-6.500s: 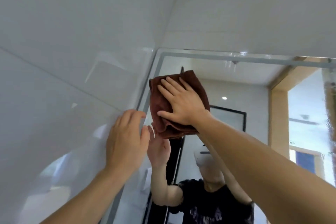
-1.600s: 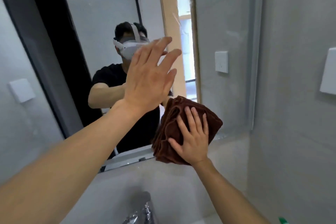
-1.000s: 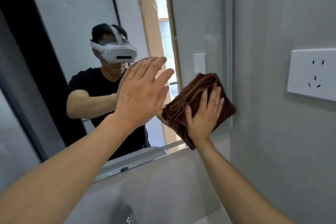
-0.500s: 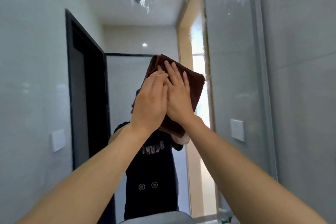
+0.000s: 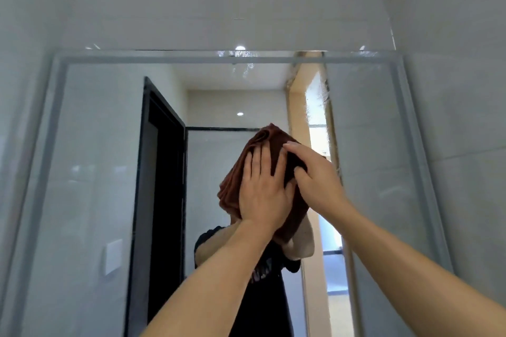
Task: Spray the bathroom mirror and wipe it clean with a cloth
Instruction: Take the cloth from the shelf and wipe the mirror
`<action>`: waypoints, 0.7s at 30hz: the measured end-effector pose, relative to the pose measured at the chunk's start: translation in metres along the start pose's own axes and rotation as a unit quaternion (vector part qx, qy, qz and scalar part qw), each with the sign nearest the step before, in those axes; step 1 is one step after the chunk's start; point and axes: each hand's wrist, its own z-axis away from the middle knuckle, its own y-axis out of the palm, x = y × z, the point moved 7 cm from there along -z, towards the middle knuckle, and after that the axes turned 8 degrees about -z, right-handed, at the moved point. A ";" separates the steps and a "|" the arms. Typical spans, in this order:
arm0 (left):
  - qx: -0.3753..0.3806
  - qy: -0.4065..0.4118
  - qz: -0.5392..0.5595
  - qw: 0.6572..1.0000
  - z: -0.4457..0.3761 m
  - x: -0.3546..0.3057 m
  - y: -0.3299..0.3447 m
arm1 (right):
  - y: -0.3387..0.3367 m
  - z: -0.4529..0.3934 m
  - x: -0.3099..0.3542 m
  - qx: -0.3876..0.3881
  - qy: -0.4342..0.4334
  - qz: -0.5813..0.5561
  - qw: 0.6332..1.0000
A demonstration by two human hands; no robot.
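Both hands are raised to the mirror and meet at the brown cloth, which lies folded against the glass about the middle of the mirror, a little right of the dark door frame seen in the reflection. The left hand lies flat on the lower part of the cloth, its fingers straight and spread a little, and presses it to the glass. The right hand comes from the right side and covers the upper right corner of the cloth; its fingers bend over the edge (whether they really pinch the fabric, one cannot tell). The cloth shows above and to the left of the left hand, with its folds at the top. Small drops sit on the glass near the top edge of the mirror. White wall tiles surround the mirror.
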 end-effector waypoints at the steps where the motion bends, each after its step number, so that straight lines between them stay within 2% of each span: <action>1: -0.006 0.016 -0.012 1.000 -0.020 0.010 -0.003 | -0.004 -0.003 0.002 -0.008 -0.013 0.023 1.000; 3: -0.029 0.017 -0.040 0.999 -0.067 0.035 -0.013 | -0.010 -0.013 0.004 -0.009 -0.033 0.068 0.997; 5: -0.038 -0.018 -0.071 0.997 -0.109 0.056 -0.022 | -0.013 -0.024 0.009 -0.008 -0.054 0.113 0.992; 9: -0.027 -0.099 -0.105 0.989 -0.140 0.046 -0.022 | -0.018 -0.047 0.017 -0.041 -0.089 0.166 0.981; 10: -0.023 -0.084 -0.107 0.990 -0.138 0.038 -0.022 | -0.019 -0.052 0.018 -0.055 -0.093 0.176 0.979; 13: -0.030 0.059 -0.123 0.990 -0.128 0.027 -0.022 | -0.023 -0.066 0.026 -0.093 -0.102 0.196 0.971; 15: -0.034 0.089 -0.118 0.988 -0.132 0.050 -0.027 | -0.024 -0.078 0.035 -0.100 -0.120 0.215 0.964; 17: -0.048 0.012 -0.134 0.990 -0.145 0.089 -0.034 | -0.021 -0.091 0.043 -0.085 -0.137 0.238 0.958; 21: -0.027 -0.216 -0.113 0.969 -0.167 0.154 -0.042 | -0.012 -0.115 0.053 -0.027 -0.177 0.279 0.943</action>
